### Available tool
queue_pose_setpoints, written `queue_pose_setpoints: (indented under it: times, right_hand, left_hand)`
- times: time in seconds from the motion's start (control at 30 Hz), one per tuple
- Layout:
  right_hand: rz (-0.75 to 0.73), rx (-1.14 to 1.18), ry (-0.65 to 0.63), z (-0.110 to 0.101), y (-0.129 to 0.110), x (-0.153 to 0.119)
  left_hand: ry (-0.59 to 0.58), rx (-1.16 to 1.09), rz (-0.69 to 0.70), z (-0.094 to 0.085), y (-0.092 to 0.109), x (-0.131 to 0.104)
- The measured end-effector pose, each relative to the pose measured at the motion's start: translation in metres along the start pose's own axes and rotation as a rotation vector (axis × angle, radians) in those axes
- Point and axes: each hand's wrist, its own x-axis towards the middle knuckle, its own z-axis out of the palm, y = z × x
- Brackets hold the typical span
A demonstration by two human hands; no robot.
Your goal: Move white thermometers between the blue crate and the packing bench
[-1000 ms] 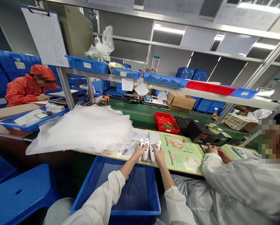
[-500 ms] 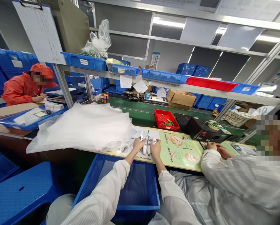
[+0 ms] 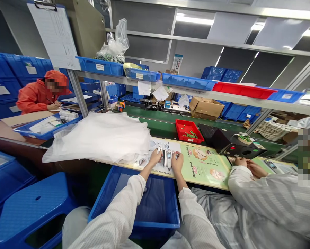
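My left hand [image 3: 155, 158] is closed around a small white device, whose white tip [image 3: 159, 149] shows above the fingers. My right hand [image 3: 177, 162] grips the side of a white handheld device with a small screen [image 3: 169, 159], probably a thermometer. Between the hands, beside that device, is a narrow dark-faced piece [image 3: 165, 158]; whether it belongs to the left hand's device I cannot tell. Both hands are over a printed mouse pad [image 3: 158, 169] at the bench's front edge. A stack of white translucent bags [image 3: 105, 138] lies left of my left hand.
Below the bench edge sits a blue bin [image 3: 134, 224]. A red tray [image 3: 188, 131] with small green parts stands behind the mats, beside a black box [image 3: 235, 143]. At right, a co-worker's hands [image 3: 249, 166] are over the green mat. A blue stool [image 3: 37, 204] stands left.
My hands have moved slightly apart, and the two white devices, earlier side by side, are turned: a dark face now shows between them. The whole view has shifted, with things appearing farther right.
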Motion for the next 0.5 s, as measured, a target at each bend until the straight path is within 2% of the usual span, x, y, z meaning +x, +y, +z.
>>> queue_pose_setpoints:
  times: [0.23, 0.33, 0.5]
  right_hand:
    - [-0.004, -0.017, -0.001, -0.003, -0.008, -0.001]
    - [-0.037, -0.223, -0.043, 0.000, -0.022, -0.015]
    - [-0.053, -0.640, -0.288, 0.016, -0.051, -0.043]
  left_hand:
    - [0.093, 0.172, 0.065, 0.017, 0.004, 0.006]
    - [0.137, 0.258, 0.113, 0.018, 0.006, 0.007]
    - [0.116, 0.306, 0.146, 0.000, 0.003, 0.009]
